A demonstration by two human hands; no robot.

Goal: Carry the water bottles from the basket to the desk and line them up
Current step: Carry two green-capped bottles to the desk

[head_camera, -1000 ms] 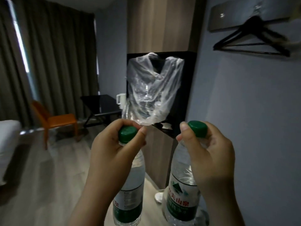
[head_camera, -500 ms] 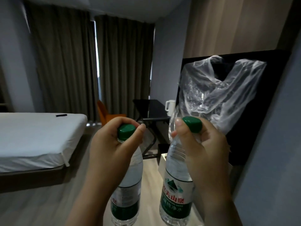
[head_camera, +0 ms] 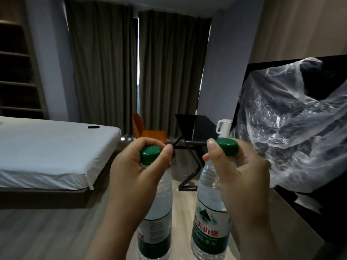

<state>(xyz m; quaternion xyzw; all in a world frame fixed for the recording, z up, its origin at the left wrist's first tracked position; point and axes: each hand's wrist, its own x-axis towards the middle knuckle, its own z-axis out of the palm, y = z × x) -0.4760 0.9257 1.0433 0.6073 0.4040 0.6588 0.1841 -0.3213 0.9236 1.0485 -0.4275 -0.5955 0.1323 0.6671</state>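
Note:
I hold two clear water bottles with green caps and green labels, hanging upright in front of me above the floor. My left hand (head_camera: pixel 135 169) grips the neck of the left bottle (head_camera: pixel 155 228) just under its cap. My right hand (head_camera: pixel 242 177) grips the neck of the right bottle (head_camera: pixel 210 222) the same way. Straight ahead by the curtains stands the black desk (head_camera: pixel 199 128), beyond both bottles. No basket is in view.
A white kettle (head_camera: pixel 223 126) stands on the desk and an orange chair (head_camera: pixel 148 132) sits to its left. A white bed (head_camera: pixel 48 149) fills the left side. A crumpled clear plastic bag (head_camera: pixel 293 128) hangs at the right over a dark cabinet (head_camera: pixel 304 218). Wooden floor lies between.
My view has swung left, away from the wall with the hanger; the bed, curtains and desk have come into view. Both hands keep the same grip on the bottles.

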